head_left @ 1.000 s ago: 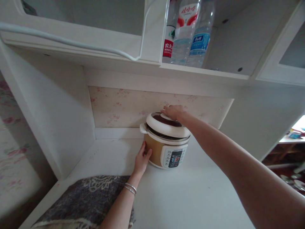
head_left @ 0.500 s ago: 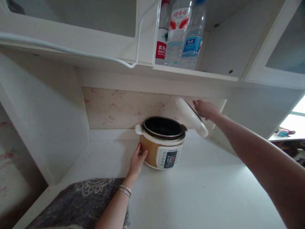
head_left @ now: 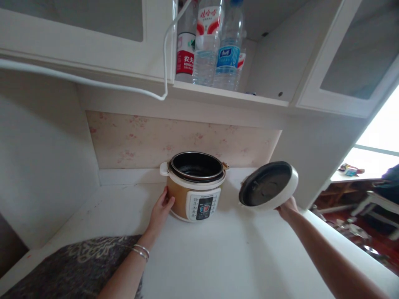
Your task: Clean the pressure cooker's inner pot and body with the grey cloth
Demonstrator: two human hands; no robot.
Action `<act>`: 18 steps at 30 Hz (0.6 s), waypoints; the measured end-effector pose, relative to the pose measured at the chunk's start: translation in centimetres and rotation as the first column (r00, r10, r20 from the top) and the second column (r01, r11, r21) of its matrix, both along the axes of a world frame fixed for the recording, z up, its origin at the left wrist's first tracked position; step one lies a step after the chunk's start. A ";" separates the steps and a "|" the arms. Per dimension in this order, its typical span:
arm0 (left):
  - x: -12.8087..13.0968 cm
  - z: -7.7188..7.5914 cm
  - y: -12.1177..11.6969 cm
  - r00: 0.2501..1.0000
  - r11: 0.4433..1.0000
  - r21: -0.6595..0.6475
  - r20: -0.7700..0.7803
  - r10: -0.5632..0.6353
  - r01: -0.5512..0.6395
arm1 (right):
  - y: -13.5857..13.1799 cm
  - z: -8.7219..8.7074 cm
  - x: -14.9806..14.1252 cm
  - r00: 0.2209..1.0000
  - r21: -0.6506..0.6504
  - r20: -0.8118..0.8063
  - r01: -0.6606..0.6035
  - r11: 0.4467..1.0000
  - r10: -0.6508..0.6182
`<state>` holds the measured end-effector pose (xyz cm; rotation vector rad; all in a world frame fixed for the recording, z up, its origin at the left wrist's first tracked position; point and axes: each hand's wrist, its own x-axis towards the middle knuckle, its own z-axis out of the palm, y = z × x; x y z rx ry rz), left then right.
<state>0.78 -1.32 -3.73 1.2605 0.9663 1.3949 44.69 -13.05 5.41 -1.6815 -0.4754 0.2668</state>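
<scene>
Lid (head_left: 268, 185) is off now. A second ago my right hand (head_left: 287, 209) was flat on top of it with the pot shut; half a second ago it was tipped up against the back wall. Now I hold it out to the right of the cooker (head_left: 194, 185), clear of the counter (head_left: 224, 253), underside turned toward me. The pot mouth is open and I can see into the dark inner bowl.

Right fingers are under the lid's lower rim, mostly hidden behind it; grip is closed on the rim, can't tell how each finger sits.

Left hand (head_left: 160, 211) hasn't moved: fingers together and pressed flat against the cooker's left side, thumb toward the front, bracing it. Bangles (head_left: 141, 251) on that wrist.

Materials:
- cooker body: round drum, glossy tan shell, cream plastic collar and control panel just right of my left fingertips
- inner bowl: black, non-stick look, metal rim
- lid: shallow dome, cream plastic outside, dull grey metal liner inside
- counter: white, matte, slightly scuffed
- grey patterned cloth (head_left: 71, 265) under my left forearm, soft weave

Clear plastic water bottles (head_left: 215, 41) sit on the shelf well above both hands.
</scene>
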 end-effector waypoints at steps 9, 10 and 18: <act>0.2 0.9 -0.6 0.998 0.999 0.030 -0.054 0.022 -0.020 | 3.3 -6.8 -1.8 0.930 0.247 -0.357 0.000 0.969 0.091; 0.1 0.8 -0.5 0.997 0.999 0.033 -0.071 0.029 -0.026 | 3.7 -7.3 -2.0 0.924 0.280 -0.367 0.005 0.960 0.102; 0.2 0.8 -0.6 0.997 1.000 0.018 -0.074 0.026 -0.025 | 6.0 -9.8 -3.2 0.889 0.345 -0.382 -0.116 0.931 0.252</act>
